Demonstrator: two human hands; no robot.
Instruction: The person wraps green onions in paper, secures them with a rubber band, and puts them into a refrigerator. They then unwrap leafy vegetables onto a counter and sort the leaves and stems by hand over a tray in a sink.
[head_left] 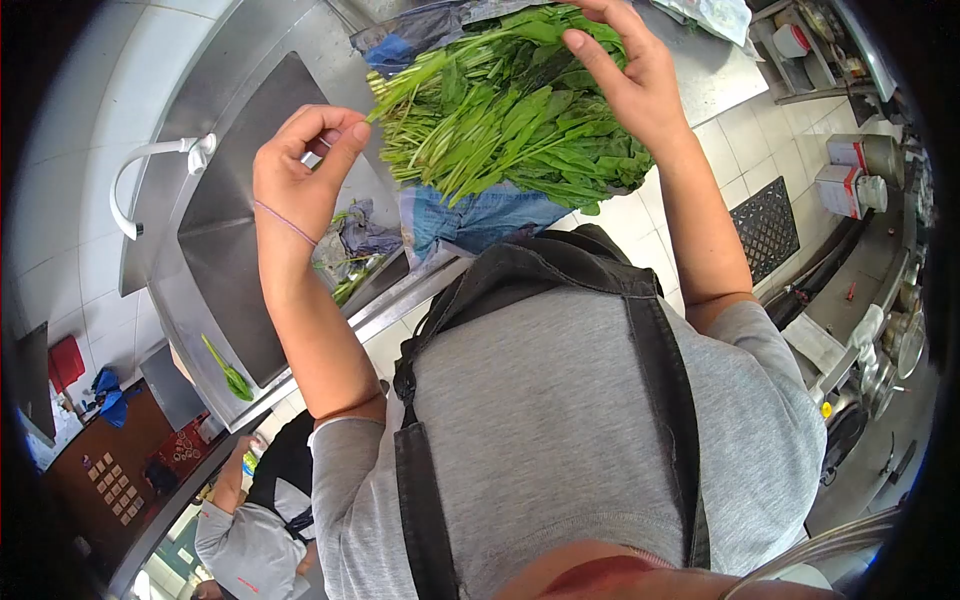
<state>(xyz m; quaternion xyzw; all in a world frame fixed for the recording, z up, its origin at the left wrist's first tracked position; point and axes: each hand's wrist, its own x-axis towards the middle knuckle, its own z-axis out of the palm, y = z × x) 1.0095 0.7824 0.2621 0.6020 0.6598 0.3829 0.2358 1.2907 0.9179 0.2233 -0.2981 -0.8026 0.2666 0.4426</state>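
A large pile of leafy greens (520, 120) lies on blue plastic wrapping (470, 222) beside the metal sink. My left hand (310, 160) pinches the stem end of a green sprig at the left edge of the pile, thumb against fingertips. At the upper right of the pile, my right hand (630, 70) has its thumb and fingers apart over the leaves; its fingertips reach the frame's top edge. Below my left hand, a plastic bag with green scraps (365, 240) sits at the sink's edge.
The sink basin (235, 230) with a white faucet (165, 150) is on the left. A single leaf (232, 375) lies on its near rim. Another person (250, 540) stands at the lower left. Shelves with containers (855, 180) line the right side.
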